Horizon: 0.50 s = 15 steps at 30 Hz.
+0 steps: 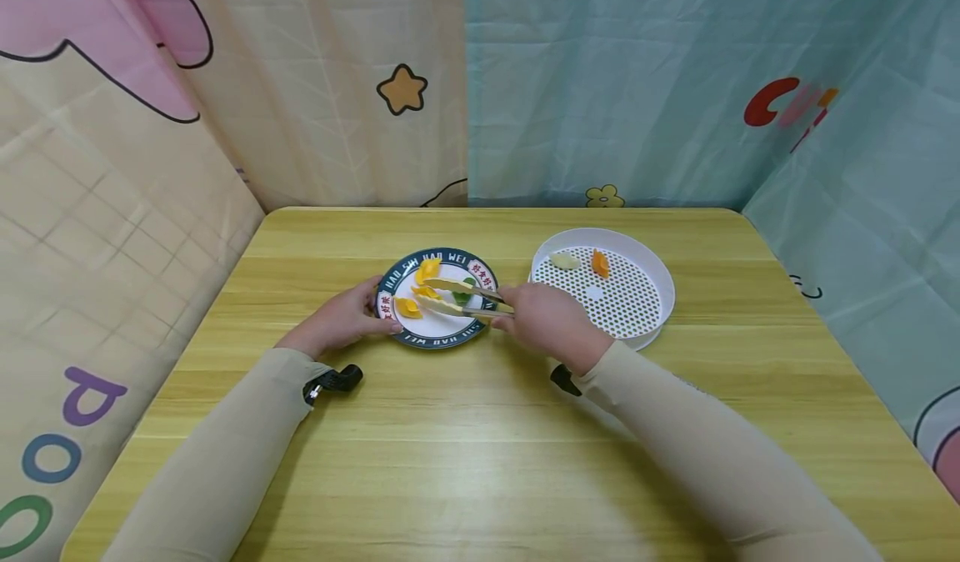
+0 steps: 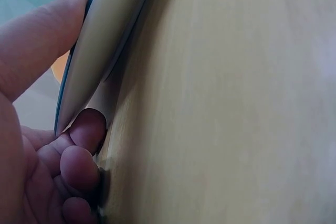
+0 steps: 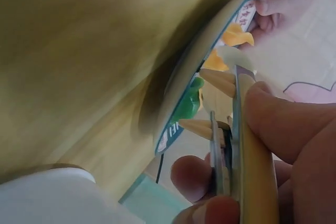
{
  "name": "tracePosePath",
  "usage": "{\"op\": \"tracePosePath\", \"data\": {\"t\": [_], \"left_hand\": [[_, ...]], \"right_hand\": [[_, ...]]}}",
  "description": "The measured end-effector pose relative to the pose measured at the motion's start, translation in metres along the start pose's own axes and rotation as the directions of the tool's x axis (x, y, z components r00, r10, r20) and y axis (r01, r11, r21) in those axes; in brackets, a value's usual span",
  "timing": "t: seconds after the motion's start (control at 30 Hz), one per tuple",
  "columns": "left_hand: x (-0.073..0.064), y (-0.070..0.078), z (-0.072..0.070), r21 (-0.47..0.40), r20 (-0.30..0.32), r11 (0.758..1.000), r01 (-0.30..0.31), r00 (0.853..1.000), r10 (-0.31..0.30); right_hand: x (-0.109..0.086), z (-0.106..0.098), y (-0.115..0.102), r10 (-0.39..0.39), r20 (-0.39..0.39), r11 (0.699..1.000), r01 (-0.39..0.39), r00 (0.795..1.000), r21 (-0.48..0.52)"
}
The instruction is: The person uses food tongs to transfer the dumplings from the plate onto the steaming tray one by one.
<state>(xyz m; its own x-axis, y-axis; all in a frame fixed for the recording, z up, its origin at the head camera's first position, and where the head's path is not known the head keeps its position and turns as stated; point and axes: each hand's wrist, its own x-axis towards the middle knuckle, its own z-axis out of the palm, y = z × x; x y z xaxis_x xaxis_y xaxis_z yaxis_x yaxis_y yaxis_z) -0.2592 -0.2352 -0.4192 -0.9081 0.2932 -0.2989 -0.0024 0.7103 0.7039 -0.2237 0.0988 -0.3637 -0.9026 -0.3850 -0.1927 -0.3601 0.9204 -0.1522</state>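
Note:
A round plate with a dark patterned rim carries several yellow dumpling-shaped pieces and a green one. My left hand grips its left rim, thumb on top and fingertips below, as the left wrist view shows. With my right hand I hold a pair of tongs, its two pale arms spread over the plate. In the right wrist view the tongs reach toward the green piece, with the yellow pieces behind.
Right of the plate stands a round white sieve basket with a perforated bottom. In it lie a whitish piece and an orange piece. Everything rests on a wooden table, with printed curtains behind and at the sides.

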Motion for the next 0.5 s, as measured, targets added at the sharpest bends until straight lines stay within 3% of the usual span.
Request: {"op": "tracePosePath", "data": {"t": [0.5], "left_hand": [[0.0011, -0.0018, 0.0007, 0.010, -0.005, 1.000, -0.005, 1.000, 0.005]], "right_hand": [[0.0083, -0.0055, -0.0069, 0.024, 0.069, 1.000, -0.024, 0.997, -0.013]]}}
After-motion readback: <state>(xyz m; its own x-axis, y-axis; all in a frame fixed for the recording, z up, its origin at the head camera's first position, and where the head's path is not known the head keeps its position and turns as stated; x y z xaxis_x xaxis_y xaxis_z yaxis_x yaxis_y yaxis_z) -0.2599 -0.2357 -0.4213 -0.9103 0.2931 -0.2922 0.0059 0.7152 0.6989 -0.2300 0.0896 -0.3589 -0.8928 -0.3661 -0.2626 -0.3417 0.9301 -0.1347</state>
